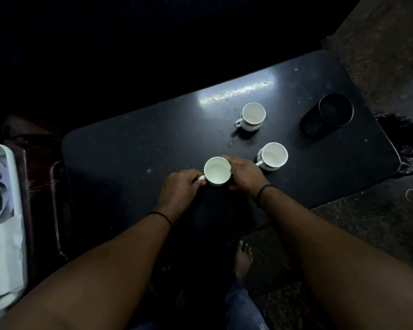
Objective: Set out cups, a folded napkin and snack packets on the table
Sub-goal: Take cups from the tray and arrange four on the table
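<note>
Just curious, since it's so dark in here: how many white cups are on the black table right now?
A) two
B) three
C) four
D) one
B: one cup sits between the left hand and right hand, a second stands just right of them, and a third stands farther back on the table.

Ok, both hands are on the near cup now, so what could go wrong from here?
1. The right hand lies close to the handle of the right cup; pulling back could knock it.
2. The near cup stands near the table front edge, so a nudge from the left hand might tip it off.
</note>
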